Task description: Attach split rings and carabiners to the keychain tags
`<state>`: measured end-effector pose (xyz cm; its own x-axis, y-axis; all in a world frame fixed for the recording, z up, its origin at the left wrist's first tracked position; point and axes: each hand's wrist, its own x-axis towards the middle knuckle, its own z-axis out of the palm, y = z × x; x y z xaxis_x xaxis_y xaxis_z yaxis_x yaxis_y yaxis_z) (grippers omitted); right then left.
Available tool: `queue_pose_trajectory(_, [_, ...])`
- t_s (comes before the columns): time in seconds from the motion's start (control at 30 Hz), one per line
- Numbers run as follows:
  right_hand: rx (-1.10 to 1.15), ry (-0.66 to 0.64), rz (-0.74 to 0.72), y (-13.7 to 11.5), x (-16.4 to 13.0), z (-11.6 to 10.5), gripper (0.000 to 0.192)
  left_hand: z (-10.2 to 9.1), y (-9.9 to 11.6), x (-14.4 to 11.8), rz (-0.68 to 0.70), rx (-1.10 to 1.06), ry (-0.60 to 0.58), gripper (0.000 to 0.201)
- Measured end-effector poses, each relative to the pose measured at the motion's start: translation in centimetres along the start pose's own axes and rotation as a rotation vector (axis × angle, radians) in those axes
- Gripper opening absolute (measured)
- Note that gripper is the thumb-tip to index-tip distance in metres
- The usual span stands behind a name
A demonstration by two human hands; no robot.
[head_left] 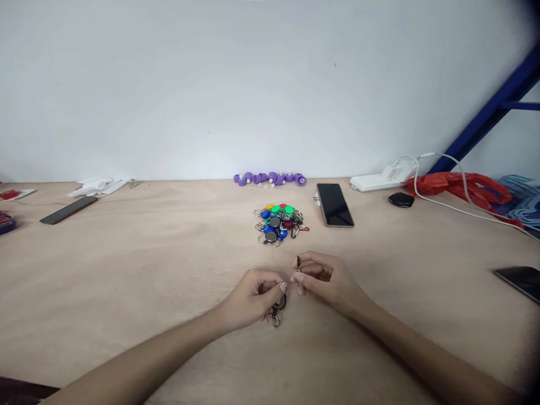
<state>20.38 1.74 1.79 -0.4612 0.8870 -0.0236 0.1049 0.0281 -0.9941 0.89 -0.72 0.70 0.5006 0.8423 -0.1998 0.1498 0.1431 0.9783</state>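
My left hand [259,298] is closed on a black retractable badge reel [279,304], whose metal split ring [275,322] hangs below the fingers. The thumb and fingertips cover part of the reel. Just to its right, my right hand [324,278] pinches a small, thin black piece [298,262] between thumb and fingers; its lower end is hidden, so its exact kind is unclear. A small gap separates the two hands. Beyond them on the table lies a pile of badge reels [275,223] in blue, green, black, red and yellow, with metal rings and carabiners.
Purple round caps [272,178] line the wall. A smartphone [335,205] lies right of the pile, near a white power strip [373,180], a black puck-shaped object [401,199] and a red plastic bag [468,188]. Other dark phone-like slabs rest far left [68,210] and right [521,281].
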Motion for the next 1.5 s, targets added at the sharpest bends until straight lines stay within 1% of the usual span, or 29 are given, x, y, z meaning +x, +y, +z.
queue_pose_trajectory(0.1, [0.061, -0.024, 0.04, 0.6, 0.2, 0.0, 0.027, -0.1, -0.1, 0.0, -0.032, 0.025, 0.0, 0.045])
queue_pose_trajectory(0.2, [0.094, -0.026, 0.074, 1.1, 0.3, 0.1, 0.024, -0.3, 0.0, 0.0, -0.041, 0.004, -0.023, 0.039])
queue_pose_trajectory(0.4, [0.06, -0.038, 0.141, 1.2, 0.4, -0.1, 0.016, -0.6, 0.4, -0.1, -0.044, -0.046, -0.065, 0.023])
queue_pose_trajectory(0.5, [0.018, -0.07, 0.139, 1.2, 0.4, -0.2, 0.015, -0.6, 0.7, -0.1, -0.032, -0.084, -0.076, 0.017])
queue_pose_trajectory(0.6, [-0.036, -0.107, 0.123, 1.3, 0.4, -0.3, 0.014, -0.5, 0.7, 0.0, -0.022, -0.097, -0.085, 0.015])
queue_pose_trajectory(0.73, [-0.139, -0.12, 0.04, 1.8, 0.4, -0.2, 0.016, -0.2, 0.3, -0.1, 0.005, -0.073, -0.05, 0.014])
queue_pose_trajectory(0.87, [-0.293, -0.095, -0.043, 1.9, 0.0, -0.2, 0.018, 0.0, 0.1, -0.4, 0.056, -0.155, -0.041, 0.03])
queue_pose_trajectory(1.0, [-0.473, -0.08, -0.121, 1.3, -0.3, -0.1, 0.023, -0.1, 0.1, -0.3, 0.019, -0.207, -0.068, 0.035])
queue_pose_trajectory(1.1, [-0.561, -0.066, -0.2, 0.9, -0.5, 0.1, 0.025, -0.3, 0.2, 0.0, 0.003, -0.204, -0.077, 0.036])
queue_pose_trajectory(1.37, [-0.702, -0.022, -0.435, 0.6, -1.0, 0.6, 0.025, -0.7, 0.0, -0.1, 0.0, -0.202, -0.118, 0.038])
queue_pose_trajectory(1.5, [-0.769, 0.018, -0.529, 0.7, -1.1, 0.8, 0.027, -0.7, -0.2, -0.2, -0.01, -0.187, -0.127, 0.037])
